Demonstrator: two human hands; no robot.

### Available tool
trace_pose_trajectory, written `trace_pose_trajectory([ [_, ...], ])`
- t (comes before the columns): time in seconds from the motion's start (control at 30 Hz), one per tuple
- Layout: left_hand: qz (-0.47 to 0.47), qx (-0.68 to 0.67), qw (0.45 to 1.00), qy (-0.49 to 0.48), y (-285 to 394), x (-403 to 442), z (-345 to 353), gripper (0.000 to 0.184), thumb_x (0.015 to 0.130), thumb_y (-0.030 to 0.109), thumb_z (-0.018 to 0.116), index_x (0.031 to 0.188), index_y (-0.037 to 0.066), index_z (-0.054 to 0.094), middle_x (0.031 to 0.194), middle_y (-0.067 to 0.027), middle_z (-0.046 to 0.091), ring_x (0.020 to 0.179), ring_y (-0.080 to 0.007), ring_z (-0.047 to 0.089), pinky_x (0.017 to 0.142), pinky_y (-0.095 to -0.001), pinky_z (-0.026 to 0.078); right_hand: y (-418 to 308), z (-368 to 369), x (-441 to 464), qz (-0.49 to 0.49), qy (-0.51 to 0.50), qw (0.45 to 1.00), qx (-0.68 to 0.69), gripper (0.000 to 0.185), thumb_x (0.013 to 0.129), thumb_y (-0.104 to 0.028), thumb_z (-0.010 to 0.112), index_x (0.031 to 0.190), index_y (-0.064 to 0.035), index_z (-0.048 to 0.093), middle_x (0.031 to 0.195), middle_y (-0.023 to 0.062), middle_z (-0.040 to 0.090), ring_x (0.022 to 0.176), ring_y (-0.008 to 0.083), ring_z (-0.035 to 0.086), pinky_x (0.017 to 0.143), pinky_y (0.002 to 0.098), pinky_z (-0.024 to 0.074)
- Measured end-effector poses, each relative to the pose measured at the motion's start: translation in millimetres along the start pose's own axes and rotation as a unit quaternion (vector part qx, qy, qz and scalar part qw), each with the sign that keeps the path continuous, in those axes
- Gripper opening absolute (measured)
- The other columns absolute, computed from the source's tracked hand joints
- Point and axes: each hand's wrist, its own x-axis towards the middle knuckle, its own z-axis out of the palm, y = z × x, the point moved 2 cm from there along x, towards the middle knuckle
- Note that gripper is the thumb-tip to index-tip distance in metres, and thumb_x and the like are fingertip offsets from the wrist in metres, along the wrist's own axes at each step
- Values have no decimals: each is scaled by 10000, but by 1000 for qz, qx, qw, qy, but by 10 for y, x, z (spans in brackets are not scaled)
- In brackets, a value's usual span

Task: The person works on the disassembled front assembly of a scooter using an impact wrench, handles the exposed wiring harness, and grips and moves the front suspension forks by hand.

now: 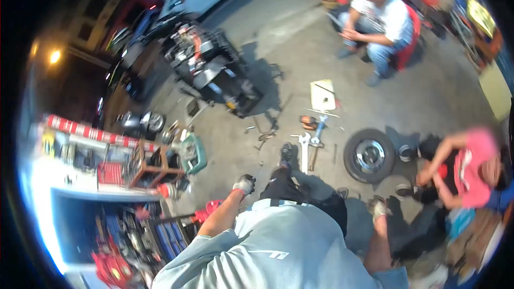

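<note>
In a grey-white work glove with dark fingertips, my left hand hangs beside my dark trousers, away from the tools. My right hand, also gloved, hangs lower on the other side, nearest to the wheel with its tyre lying flat on the floor. Both hands are small and blurred, so their finger positions are unclear; nothing held is visible. On the floor ahead lie a large wrench, a blue wrench, a hammer and an orange-and-black tool.
A partly stripped scooter stands ahead left. One person sits on a red chair; another in pink sits by the wheel. A green bin and a wooden rack are at left. A yellowish sheet lies ahead.
</note>
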Motion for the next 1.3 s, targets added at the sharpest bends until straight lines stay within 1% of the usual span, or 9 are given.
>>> trace_pose_trajectory([
  [0.03,-13,-42,999,16,-197,-15,-50,236,897,203,541,988,7,635,711,-98,613,558,-191,587,512,-340,478,-56,754,231,-2,193,960,-201,237,913,-274,460,1013,-126,614,852,79,641,782,266,623,682,442,506],
  [0.23,25,-86,995,51,-1679,284,81,164,865,149,533,975,58,614,693,-68,601,558,-224,609,499,-363,488,90,2874,1447,-50,-16,928,-370,153,874,-168,565,956,-59,634,825,97,682,628,189,642,554,310,501],
  [0.37,-105,-301,948,-12,-1812,294,-49,218,884,207,566,1035,51,573,700,-66,592,556,-225,602,492,-370,486,261,4252,1252,-4,-54,885,-462,236,916,-157,500,1086,-40,616,839,114,685,619,196,648,543,311,494],
  [0.5,-120,-382,915,45,-1677,922,-396,298,915,280,568,1077,30,551,740,-85,603,557,-199,584,491,-355,475,891,5070,1506,63,-69,839,-536,293,908,-149,476,1154,-27,579,894,141,695,658,226,664,558,330,506],
  [0.6,-61,-367,928,4,-1353,1653,-747,318,915,308,571,1062,27,562,756,-76,609,580,-192,580,516,-335,475,1585,5275,2017,247,-124,892,-357,238,954,-144,458,1095,-35,617,963,139,685,742,263,678,651,345,557],
  [0.8,79,-219,966,-115,-117,2274,-1346,364,891,385,543,1047,64,613,806,-138,647,741,-281,638,675,-406,464,2545,6105,2279,93,-170,732,-653,164,928,-185,559,1022,-75,638,845,82,688,655,189,653,576,318,528],
  [0.87,216,-185,952,-115,223,2360,-1452,322,885,292,550,1072,36,604,894,-137,668,828,-270,647,737,-373,490,2696,6251,2400,278,-35,884,-374,143,923,-184,570,1007,-96,645,804,49,674,640,180,643,579,304,524],
  [0.97,385,-138,909,-83,712,2226,-1612,338,881,282,522,1120,53,590,1085,-219,621,1044,-397,576,888,-456,464,2736,6644,2468,183,20,884,-431,171,921,-229,537,953,-92,634,779,69,657,648,209,645,567,332,526],
  [1.3,205,-133,969,-41,229,2679,-2265,378,893,367,483,1071,74,642,1093,-173,642,1059,-356,587,893,-431,469,2584,6829,3029,194,91,900,-380,32,811,-94,626,813,-65,638,699,59,625,632,174,615,556,328,502],
])
